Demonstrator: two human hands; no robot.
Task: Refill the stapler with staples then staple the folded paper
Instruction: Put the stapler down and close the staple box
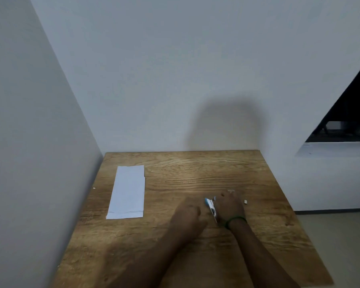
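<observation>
Fingers of the right hand (229,206) grip the stapler (210,205); the left hand (187,213), at its nine o'clock and curled on I cannot tell what, should load it squarely.

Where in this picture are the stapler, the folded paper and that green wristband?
stapler (211,206), head view, on its pale metal middle part.
folded paper (128,192), head view, on the middle of its white top face.
green wristband (237,218), head view, on the strand crossing the wrist.
</observation>
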